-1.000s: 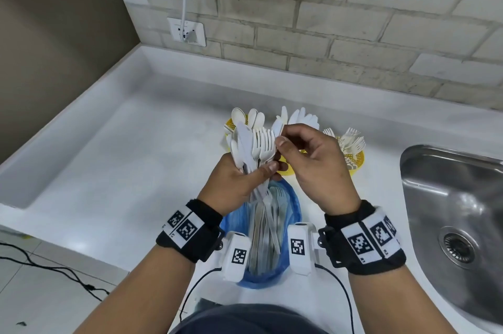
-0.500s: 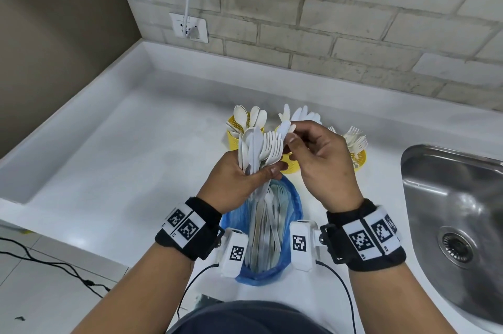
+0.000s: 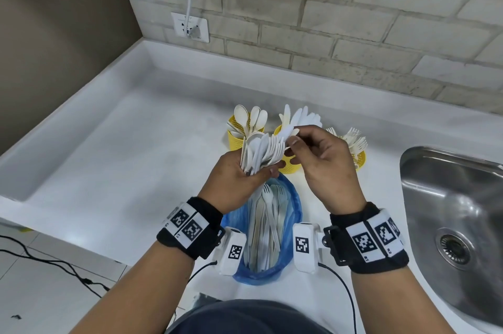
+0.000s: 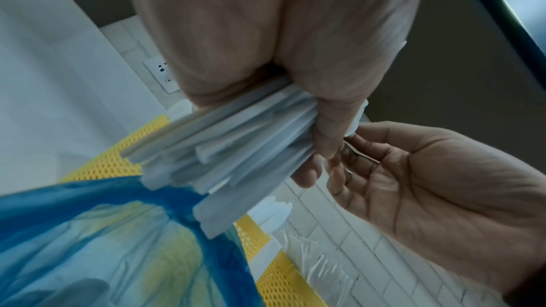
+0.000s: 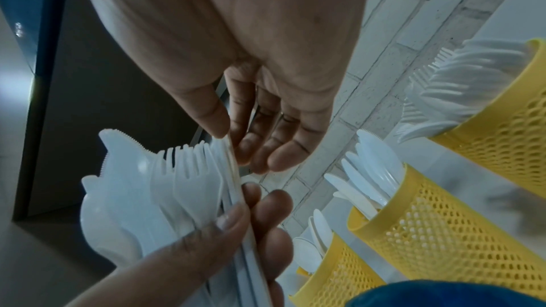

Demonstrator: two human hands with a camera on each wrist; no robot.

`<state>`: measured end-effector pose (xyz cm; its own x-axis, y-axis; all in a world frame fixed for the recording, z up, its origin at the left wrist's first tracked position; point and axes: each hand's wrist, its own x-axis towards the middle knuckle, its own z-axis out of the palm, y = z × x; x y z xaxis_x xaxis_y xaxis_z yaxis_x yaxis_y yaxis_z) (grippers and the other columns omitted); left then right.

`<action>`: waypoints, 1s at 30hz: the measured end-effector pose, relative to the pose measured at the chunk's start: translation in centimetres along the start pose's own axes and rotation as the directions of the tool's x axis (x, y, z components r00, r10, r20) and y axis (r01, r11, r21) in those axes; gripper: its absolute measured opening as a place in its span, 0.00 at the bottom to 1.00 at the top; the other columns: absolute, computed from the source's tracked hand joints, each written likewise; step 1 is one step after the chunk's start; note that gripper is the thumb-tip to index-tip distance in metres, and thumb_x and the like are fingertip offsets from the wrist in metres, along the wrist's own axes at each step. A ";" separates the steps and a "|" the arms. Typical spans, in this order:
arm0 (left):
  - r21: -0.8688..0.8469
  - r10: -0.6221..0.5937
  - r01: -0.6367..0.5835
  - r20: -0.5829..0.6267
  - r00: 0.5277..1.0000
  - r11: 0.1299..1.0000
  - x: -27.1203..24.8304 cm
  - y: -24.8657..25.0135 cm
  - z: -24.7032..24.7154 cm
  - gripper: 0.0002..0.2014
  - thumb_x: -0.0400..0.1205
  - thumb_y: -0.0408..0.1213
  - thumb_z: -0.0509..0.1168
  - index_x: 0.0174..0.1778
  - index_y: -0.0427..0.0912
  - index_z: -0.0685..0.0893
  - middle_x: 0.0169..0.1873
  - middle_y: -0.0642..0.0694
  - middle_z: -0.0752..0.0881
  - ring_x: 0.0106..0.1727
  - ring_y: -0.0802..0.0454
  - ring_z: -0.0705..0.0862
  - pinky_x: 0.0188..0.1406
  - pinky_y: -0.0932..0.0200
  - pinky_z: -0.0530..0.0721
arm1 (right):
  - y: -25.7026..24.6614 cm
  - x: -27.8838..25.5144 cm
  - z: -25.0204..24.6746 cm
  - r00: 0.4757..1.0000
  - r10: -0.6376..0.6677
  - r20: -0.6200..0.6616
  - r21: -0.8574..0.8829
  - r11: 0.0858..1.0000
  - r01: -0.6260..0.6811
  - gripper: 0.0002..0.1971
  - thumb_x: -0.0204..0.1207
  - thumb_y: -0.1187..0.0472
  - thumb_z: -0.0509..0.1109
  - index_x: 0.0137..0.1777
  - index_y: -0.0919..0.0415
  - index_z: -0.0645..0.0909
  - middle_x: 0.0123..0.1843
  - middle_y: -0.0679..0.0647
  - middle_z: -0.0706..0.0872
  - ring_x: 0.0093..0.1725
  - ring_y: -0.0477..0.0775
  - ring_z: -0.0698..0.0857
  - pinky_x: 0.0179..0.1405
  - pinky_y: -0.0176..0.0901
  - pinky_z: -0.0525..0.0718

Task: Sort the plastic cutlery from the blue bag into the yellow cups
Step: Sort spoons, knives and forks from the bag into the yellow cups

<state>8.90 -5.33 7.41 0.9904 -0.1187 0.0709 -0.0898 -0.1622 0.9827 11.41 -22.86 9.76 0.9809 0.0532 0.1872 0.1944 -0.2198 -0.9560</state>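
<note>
My left hand [image 3: 245, 173] grips a fanned bundle of white plastic cutlery [image 3: 262, 150] upright above the blue bag [image 3: 292, 199], which lies open on the counter with more cutlery inside. My right hand [image 3: 319, 159] pinches the top of one piece [image 3: 290, 133] at the bundle's right edge between thumb and forefinger. In the right wrist view the bundle [image 5: 165, 186] shows forks, spoons and a serrated knife. Three yellow mesh cups stand just behind: the left cup [image 3: 236, 140] holds spoons, the middle cup [image 3: 290, 166] knives, the right cup [image 3: 358, 159] forks.
A steel sink [image 3: 457, 211] is sunk into the white counter [image 3: 122, 159] at the right. A brick wall with a socket [image 3: 190, 27] and a hanging cable stands behind. Black cables [image 3: 49, 261] trail on the floor at the left.
My right thumb and forefinger have shifted up the bundle's right edge and now pinch a single piece at its tip. The left hand holds the bundle much as before.
</note>
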 end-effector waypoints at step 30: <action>-0.060 -0.090 0.093 0.048 0.995 0.994 -0.5 0.5 -0.1 0.05 0.85 0.34 0.72 0.53 0.45 0.91 0.43 0.52 0.95 0.45 0.55 0.93 0.48 0.68 0.87 | -3.5 1.3 -2.2 0.918 0.003 -0.397 0.359 0.921 0.153 0.08 0.93 0.62 0.52 0.52 0.54 0.70 0.43 0.62 0.89 0.34 0.70 0.90 0.36 0.54 0.88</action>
<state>8.40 -5.28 7.89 0.9882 -0.1506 -0.0264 0.0092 -0.1135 0.9935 12.03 -24.20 13.89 0.9045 -0.3390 0.2589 0.3253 0.1558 -0.9327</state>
